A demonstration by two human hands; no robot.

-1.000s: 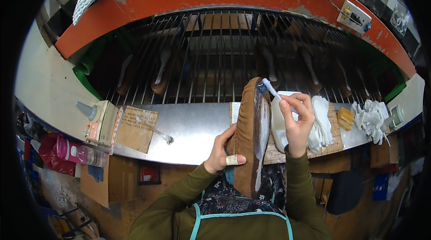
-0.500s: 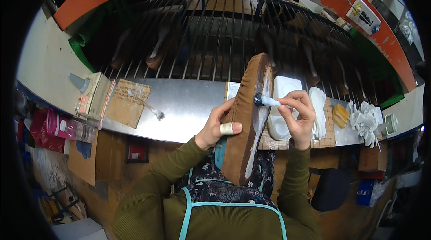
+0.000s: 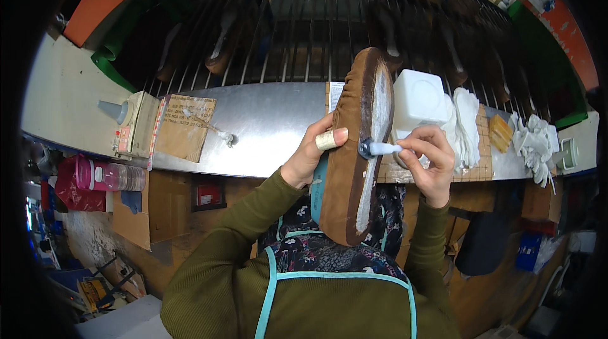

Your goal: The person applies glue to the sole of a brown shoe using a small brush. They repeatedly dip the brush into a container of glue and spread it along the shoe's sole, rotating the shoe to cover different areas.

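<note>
My left hand [image 3: 315,151] grips a brown suede shoe [image 3: 345,168] from its left side, its thumb wrapped in pale tape. The shoe stands on edge, long side toward me, so its underside shows a dark brown border round a whitish strip [image 3: 380,111]. Something teal shows inside the shoe, by my left wrist. In a pinch of thumb and fingers, my right hand [image 3: 432,160] holds a small brush [image 3: 382,148] with a whitish handle. Its dark, wet-looking head touches the border of the underside, near the shoe's middle.
Behind the metal bench [image 3: 266,111] runs a rack of bars [image 3: 304,28] with several shoes on it. A white plastic container [image 3: 419,95], white gloves [image 3: 467,127] and a yellow block [image 3: 500,133] lie at right. At left are a cardboard piece [image 3: 183,130] and a stick with a whitish tip [image 3: 227,139].
The view has tilted, so bench and rack sit higher. The shoe has turned to show more of its underside, and the brush has moved along the border toward me. Both hands keep their hold.
</note>
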